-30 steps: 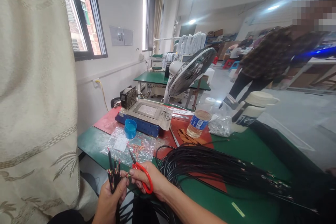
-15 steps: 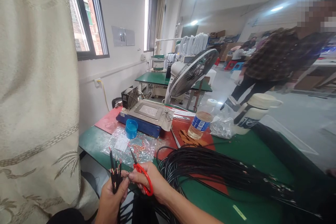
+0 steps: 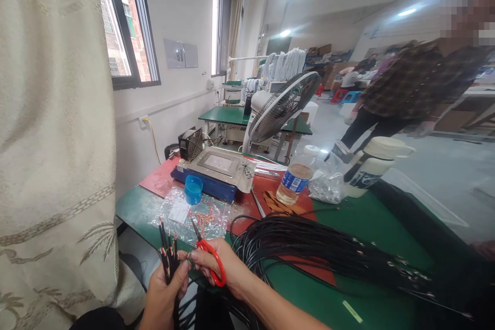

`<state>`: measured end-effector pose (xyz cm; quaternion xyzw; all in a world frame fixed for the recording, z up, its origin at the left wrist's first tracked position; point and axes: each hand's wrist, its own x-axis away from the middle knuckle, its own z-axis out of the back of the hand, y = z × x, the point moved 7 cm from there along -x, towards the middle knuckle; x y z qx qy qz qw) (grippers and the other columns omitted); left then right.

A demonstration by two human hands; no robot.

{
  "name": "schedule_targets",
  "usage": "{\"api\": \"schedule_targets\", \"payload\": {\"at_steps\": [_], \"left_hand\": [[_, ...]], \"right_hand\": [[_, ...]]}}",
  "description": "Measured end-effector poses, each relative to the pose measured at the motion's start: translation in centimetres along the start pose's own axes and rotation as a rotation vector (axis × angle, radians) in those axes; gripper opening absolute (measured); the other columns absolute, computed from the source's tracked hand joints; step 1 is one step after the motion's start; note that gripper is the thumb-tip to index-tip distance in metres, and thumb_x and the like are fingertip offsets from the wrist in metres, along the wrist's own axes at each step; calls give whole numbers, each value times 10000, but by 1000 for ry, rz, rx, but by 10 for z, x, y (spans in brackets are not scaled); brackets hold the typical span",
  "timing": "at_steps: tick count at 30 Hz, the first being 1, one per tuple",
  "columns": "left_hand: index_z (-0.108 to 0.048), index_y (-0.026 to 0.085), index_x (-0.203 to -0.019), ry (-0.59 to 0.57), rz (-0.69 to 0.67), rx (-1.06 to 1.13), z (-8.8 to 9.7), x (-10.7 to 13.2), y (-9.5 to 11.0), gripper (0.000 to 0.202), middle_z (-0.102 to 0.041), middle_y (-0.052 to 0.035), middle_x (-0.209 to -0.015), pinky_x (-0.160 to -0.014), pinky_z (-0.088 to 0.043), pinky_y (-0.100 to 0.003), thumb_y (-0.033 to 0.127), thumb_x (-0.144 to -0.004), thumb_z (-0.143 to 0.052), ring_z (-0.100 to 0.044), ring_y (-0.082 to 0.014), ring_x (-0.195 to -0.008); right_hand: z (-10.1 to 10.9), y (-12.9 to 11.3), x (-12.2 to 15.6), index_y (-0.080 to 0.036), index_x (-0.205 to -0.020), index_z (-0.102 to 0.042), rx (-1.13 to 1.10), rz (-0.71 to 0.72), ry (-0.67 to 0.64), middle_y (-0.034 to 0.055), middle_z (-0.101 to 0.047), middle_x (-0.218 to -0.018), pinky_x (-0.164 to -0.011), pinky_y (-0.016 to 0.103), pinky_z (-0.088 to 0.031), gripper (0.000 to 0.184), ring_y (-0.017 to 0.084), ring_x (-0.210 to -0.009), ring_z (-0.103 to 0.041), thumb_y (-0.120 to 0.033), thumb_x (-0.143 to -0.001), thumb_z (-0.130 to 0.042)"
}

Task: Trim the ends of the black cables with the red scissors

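My left hand (image 3: 169, 281) is closed around several black cables (image 3: 165, 250), their stripped ends with thin red and white wires pointing up. In my right hand (image 3: 220, 263) are red-handled scissors (image 3: 212, 255), blades pointing up and away to the left. The right thumb and fingertips pinch close to the left thumb, at a small wire end between the hands. Beyond them a clear plastic bag (image 3: 170, 216) lies on the table with small red and white wire bits (image 3: 203, 215) on it. To the right a big bundle of black cables (image 3: 301, 237) stretches across the green tabletop.
A blue-sided heating plate (image 3: 216, 170) with a small fan (image 3: 191, 144) sits at the back, a blue cup (image 3: 193, 190) before it. Further right stand a labelled bottle (image 3: 294, 183) and a cream jug (image 3: 371, 165). A person (image 3: 410, 82) is on the right.
The fingertips of my two hands have parted slightly, and a bit of wire shows between them. The cables in my left hand have tilted a little to the left.
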<state>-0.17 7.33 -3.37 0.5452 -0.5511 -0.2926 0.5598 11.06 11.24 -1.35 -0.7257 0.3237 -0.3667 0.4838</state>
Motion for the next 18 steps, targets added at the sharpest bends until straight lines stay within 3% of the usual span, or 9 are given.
{"api": "schedule_targets", "payload": {"at_steps": [6, 13, 18], "left_hand": [[-528, 139, -734, -72, 49, 1, -7, 4, 3, 447, -437, 66, -359, -390, -191, -146, 511, -542, -686, -328, -16, -346], [-502, 139, -632, -193, 106, 56, -12, -2, -7, 448, -450, 55, -339, -364, -197, -146, 521, -513, -703, -321, -12, -299], [-473, 153, -633, -197, 139, 108, -13, 0, -6, 466, -430, 69, -328, -364, -188, -135, 534, -504, -707, -314, -8, -303]], "right_hand": [[-2, -2, 0, -109, -577, -547, 18, -16, -30, -61, -431, -373, -312, 155, -240, 493, 28, -292, -352, -585, -583, -674], [-1, 2, -2, -107, -587, -560, -5, -35, -90, -61, -441, -379, -312, 154, -247, 481, 29, -293, -360, -575, -597, -670], [-3, 6, -2, -104, -591, -584, -27, -44, -135, -52, -458, -388, -300, 154, -245, 425, 35, -292, -358, -514, -598, -696]]}}
